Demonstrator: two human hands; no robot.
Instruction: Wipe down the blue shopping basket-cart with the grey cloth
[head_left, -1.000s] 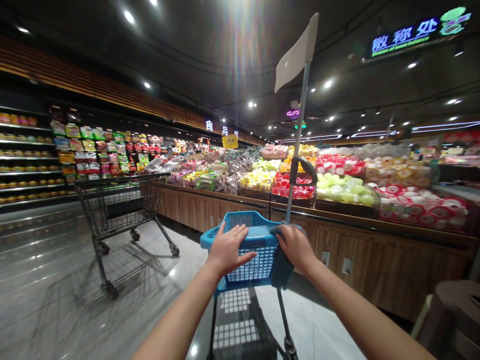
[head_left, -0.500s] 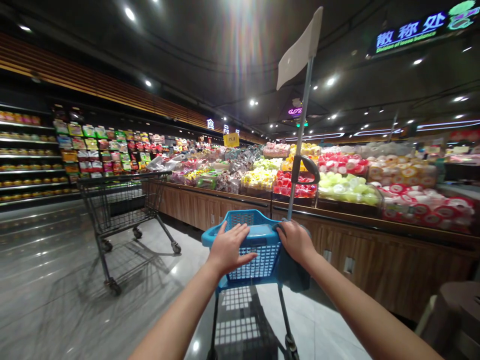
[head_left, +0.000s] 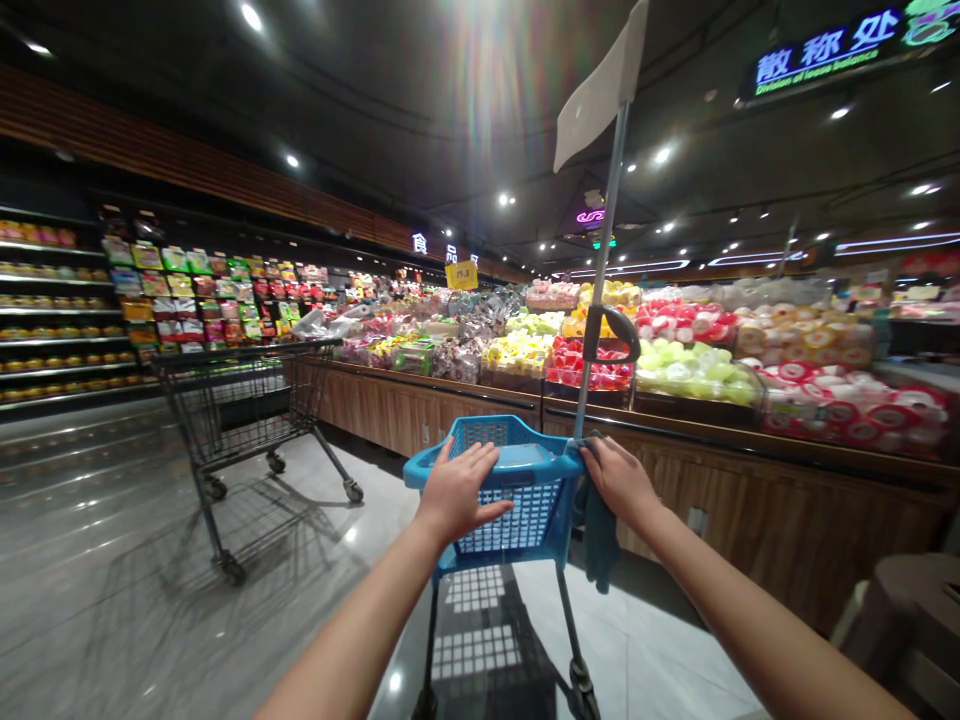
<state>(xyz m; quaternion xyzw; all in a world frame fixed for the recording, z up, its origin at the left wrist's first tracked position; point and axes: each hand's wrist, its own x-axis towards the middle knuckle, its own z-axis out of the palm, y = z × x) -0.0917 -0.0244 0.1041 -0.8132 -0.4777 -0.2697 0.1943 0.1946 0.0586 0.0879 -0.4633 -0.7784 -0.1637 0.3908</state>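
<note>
**Cloth in Hand at the Blue Cart**

A shopper's left hand [head_left: 461, 492] lies flat on the near rim of a blue plastic shopping cart [head_left: 536, 469], fingers spread and gripping nothing; the right hand [head_left: 619, 485] pinches a dark teal cloth [head_left: 600, 535] at the cart's right corner, its loose end hanging down outside the lattice wall; the inside of the cart's basket is mostly hidden behind the rim. Beside the cloth rises a metal pole [head_left: 611, 210], bearing a black loop handle [head_left: 626, 335] and a pale flag [head_left: 600, 95]; beyond stands a wood-fronted bench [head_left: 367, 395] lined with clear bins, among them one heaped with red-wrapped pieces [head_left: 585, 368], one with pale green cups [head_left: 694, 375] and one with yellow packets [head_left: 517, 352]; a yellow price sign [head_left: 461, 275] stands above the goods; at left, a black wire shopping cart [head_left: 251, 412] is parked near the bench.
</note>
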